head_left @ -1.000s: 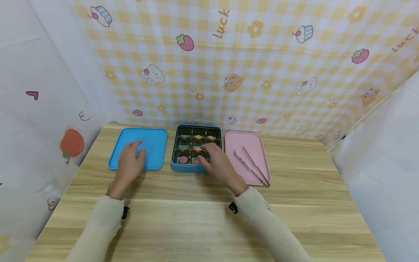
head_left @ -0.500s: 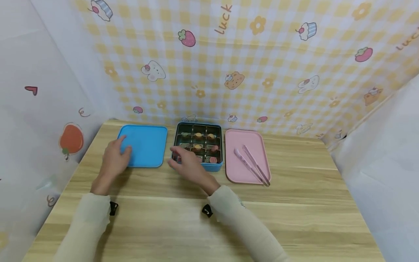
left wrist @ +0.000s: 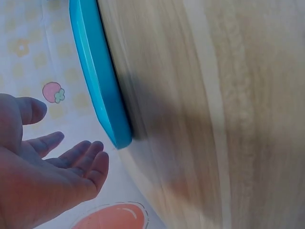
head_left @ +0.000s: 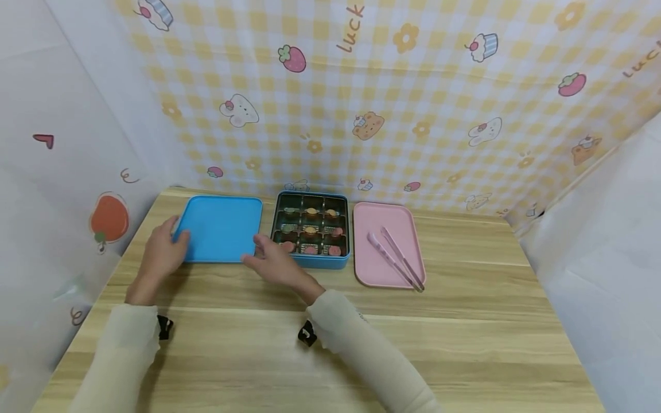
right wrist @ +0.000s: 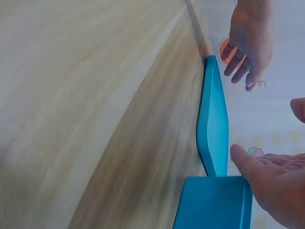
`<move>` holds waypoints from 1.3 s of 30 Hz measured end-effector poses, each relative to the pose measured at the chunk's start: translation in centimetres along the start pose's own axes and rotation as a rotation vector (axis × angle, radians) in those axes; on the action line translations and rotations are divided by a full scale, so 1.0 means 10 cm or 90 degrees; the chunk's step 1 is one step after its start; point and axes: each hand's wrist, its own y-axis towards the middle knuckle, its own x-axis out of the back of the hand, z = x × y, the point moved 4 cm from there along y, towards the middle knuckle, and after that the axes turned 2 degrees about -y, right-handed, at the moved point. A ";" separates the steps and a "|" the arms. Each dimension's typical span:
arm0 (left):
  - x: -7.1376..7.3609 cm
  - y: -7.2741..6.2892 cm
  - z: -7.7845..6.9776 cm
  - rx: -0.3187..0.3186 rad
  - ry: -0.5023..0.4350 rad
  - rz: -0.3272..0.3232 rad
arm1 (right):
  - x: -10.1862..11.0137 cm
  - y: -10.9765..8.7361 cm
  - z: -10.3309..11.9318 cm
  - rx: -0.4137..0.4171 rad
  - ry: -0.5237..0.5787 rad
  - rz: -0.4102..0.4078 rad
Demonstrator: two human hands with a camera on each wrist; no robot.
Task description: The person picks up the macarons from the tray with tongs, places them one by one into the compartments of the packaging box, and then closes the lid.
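In the head view a flat blue tray or lid (head_left: 222, 229) with a raised rim lies on the table at the left. My left hand (head_left: 161, 252) is over its left edge, fingers loosely spread and holding nothing. My right hand (head_left: 276, 263) hovers by its right edge, thumb and fingers apart with nothing between them. Beside that hand stands a blue box (head_left: 320, 262) with a dark divided insert holding several small green, yellow and pink wrapped pieces. The left wrist view shows my left palm (left wrist: 52, 167) apart from the tray's rim (left wrist: 102, 81).
Right of the box a pink tray (head_left: 372, 269) carries a pair of tongs or two slim pink utensils (head_left: 395, 255), their ends over its front rim. A yellow checked cloth (head_left: 330, 86) hangs behind the wooden table (head_left: 465, 344).
My right hand has moved left from over the box to the blue tray's right edge. My left hand has moved left, from over the tray to its left side.
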 end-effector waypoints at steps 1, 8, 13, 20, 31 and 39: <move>0.00 0.00 0.02 0.003 0.001 0.011 | -0.02 0.01 0.00 -0.009 0.005 0.004; -0.01 0.01 0.09 0.030 0.000 0.011 | -0.13 0.07 -0.03 -0.093 -0.029 -0.045; 0.06 0.01 0.13 0.090 0.002 -0.050 | -0.17 0.10 -0.02 -0.117 -0.024 -0.061; 0.05 0.07 0.19 0.089 0.032 0.105 | -0.21 0.12 -0.06 -0.133 0.000 -0.060; 0.05 0.15 0.28 0.089 0.065 0.122 | -0.22 0.13 -0.10 -0.130 0.042 -0.048; 0.07 0.16 0.29 0.045 0.097 0.085 | -0.21 0.12 -0.13 -0.131 0.061 -0.045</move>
